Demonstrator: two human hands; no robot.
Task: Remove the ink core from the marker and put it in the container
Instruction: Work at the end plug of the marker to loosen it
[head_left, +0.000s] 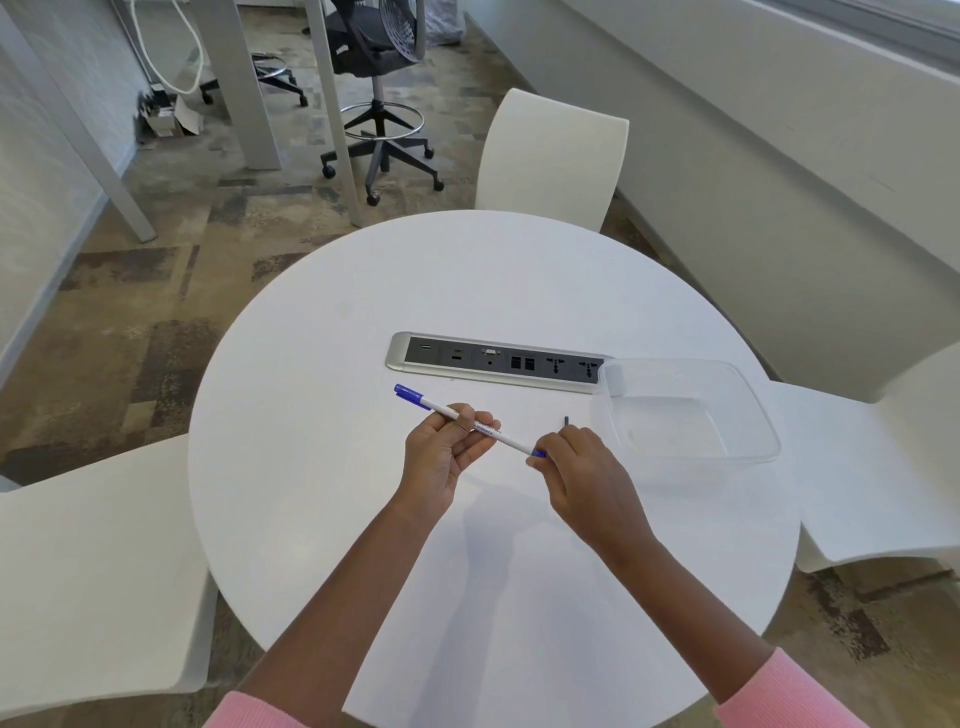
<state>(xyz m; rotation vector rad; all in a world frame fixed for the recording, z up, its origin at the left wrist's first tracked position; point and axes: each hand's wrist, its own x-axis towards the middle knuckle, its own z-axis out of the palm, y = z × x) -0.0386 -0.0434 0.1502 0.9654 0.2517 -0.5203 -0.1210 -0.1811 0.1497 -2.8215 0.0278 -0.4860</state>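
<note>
The round white worktop (363, 519) carries a clear, empty container (748, 447) to the right, and just left of it both hands hold the marker (470, 422) up off the surface: the left hand (441, 457) grips the white barrel near its middle, the right hand (582, 467) pinches the blue end piece (537, 453). If that end piece gives way suddenly, the hands may jerk apart and the ink core could fly out, smear the fingers or roll off the worktop instead of reaching the container, and too loose a left grip would let the barrel twist uselessly

White marker (470, 423), blue cap; clear container (748, 410).
</note>
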